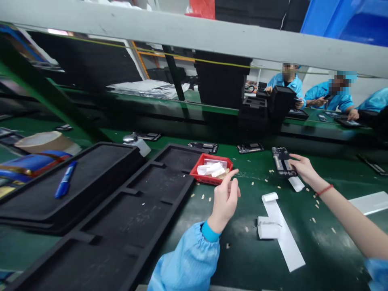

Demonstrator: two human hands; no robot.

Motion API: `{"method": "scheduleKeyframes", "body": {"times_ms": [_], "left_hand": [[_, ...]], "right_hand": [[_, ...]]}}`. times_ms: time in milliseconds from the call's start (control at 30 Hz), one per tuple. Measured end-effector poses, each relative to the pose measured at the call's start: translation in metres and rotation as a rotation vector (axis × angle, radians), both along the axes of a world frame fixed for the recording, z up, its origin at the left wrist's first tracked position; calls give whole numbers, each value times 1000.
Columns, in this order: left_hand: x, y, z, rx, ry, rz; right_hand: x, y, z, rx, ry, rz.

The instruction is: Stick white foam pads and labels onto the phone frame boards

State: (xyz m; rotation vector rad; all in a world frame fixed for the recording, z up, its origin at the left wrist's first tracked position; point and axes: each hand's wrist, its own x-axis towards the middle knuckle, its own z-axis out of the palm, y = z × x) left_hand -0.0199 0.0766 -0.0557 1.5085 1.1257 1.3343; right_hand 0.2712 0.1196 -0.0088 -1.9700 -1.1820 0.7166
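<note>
Reaching out over the green conveyor belt, the right hand rests its fingertips on a small dark rectangular circuit assembly, a flat black piece with pale metal parts, lying on the belt's far side; the fingers look loosely spread on it, not clamped. The left hand, in a light blue sleeve, hovers just beside a small red plastic tray of white slips, thumb and forefinger pinched together; whether they hold anything I cannot tell. Between the hands lies a long white paper strip with curled ends. Tan scraps dot the belt. Long black foam trays sit left, a blue marker pen on one.
</note>
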Motion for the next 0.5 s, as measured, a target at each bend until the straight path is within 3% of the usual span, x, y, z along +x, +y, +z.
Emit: {"method": "scheduleKeyframes", "body": {"times_ms": [100, 167, 367, 500], "left_hand": [[-5, 6, -10, 18, -30, 71], [-8, 3, -14, 20, -46, 86], [-7, -6, -17, 18, -47, 51], [-5, -6, -18, 1, -44, 37]], "right_hand": [[29, 51, -2, -29, -227, -22], [30, 79, -11, -40, -377, 25], [-36, 170, -52, -25, -650, 473], [-58, 206, -52, 1, -674, 707]]}}
